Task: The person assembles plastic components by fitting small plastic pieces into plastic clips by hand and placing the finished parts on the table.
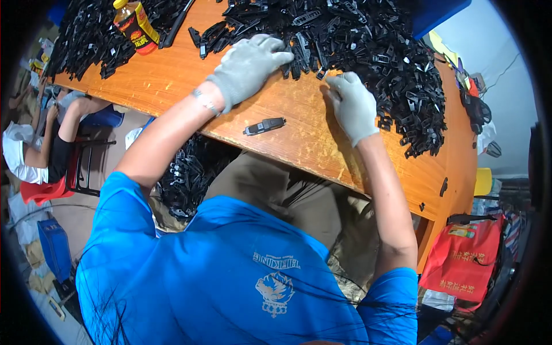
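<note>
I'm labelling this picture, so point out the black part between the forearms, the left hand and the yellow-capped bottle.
Black part [264, 126]: head view, its middle.
Left hand [250, 64]: head view, gloved back.
Yellow-capped bottle [137, 29]: head view, its label.

The table [310, 138] is orange-brown, scuffed with paler streaks. On it, the heap [356, 43] is black flecked with silver-grey and white; near the table's front edge, the clip [264, 126] is black — with a small pale patch. Also on the table, the bottle [137, 29] has a yellow cap and a red, black and yellow label. Over the table, the left glove [250, 64] and right glove [353, 108] are plain pale grey. Before it, the shirt [213, 259] is bright blue with a pale print. Right of it, the bag [463, 267] is red — printed in gold.
</note>
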Available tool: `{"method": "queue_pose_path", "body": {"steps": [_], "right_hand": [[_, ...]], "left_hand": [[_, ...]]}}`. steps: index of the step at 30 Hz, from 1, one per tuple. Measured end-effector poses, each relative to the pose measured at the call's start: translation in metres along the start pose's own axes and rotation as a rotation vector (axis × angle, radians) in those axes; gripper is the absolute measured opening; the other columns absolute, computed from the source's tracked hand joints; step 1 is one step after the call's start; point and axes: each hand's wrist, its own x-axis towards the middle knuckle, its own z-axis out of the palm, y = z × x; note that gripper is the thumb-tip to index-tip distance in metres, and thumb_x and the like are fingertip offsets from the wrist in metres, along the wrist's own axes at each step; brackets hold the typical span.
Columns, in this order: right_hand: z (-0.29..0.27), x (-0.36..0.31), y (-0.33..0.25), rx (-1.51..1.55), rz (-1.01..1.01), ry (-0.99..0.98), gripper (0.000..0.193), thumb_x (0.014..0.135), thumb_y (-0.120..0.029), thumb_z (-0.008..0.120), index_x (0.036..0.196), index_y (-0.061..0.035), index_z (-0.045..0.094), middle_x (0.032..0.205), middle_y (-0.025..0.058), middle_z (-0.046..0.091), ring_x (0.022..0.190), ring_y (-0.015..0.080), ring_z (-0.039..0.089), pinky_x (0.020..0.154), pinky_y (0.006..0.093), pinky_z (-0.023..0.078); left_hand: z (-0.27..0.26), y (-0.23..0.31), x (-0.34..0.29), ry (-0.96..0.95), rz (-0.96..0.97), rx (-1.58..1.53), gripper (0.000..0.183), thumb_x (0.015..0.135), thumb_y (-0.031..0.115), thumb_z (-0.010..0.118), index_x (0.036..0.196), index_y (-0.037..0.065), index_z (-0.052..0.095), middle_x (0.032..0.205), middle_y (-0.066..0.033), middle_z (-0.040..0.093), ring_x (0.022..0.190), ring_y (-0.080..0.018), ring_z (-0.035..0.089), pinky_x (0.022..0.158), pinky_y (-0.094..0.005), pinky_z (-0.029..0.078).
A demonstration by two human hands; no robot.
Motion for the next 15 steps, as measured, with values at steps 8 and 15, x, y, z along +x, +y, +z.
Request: {"method": "queue_pose_path", "body": {"steps": [8,15], "right_hand": [[0.004,0.055,0.001,-0.358,-0.13,-0.282,0.02,0.107,-0.018,0.055,0.117,-0.0116,0.071,0.118,0.0176,0.068,0.102,0.0393,0.075,0.087,0.0516,0.061],[0.003,0.035,0.014,-0.207,-0.169,-0.182,0.014,0.099,-0.015,0.064,0.109,-0.0067,0.068,0.11,0.0199,0.067,0.097,0.0415,0.074,0.083,0.0524,0.061]], "left_hand": [[0.032,-0.013,0.039,-0.031,0.229,0.294,0.032,0.096,0.019,0.067,0.127,0.016,0.072,0.139,-0.0054,0.067,0.141,-0.0263,0.057,0.108,-0.041,0.051],[0.029,0.011,0.009,-0.114,0.22,0.162,0.027,0.093,0.026,0.075,0.119,0.016,0.077,0.118,-0.004,0.072,0.122,-0.0255,0.065,0.097,-0.0414,0.053]]}}
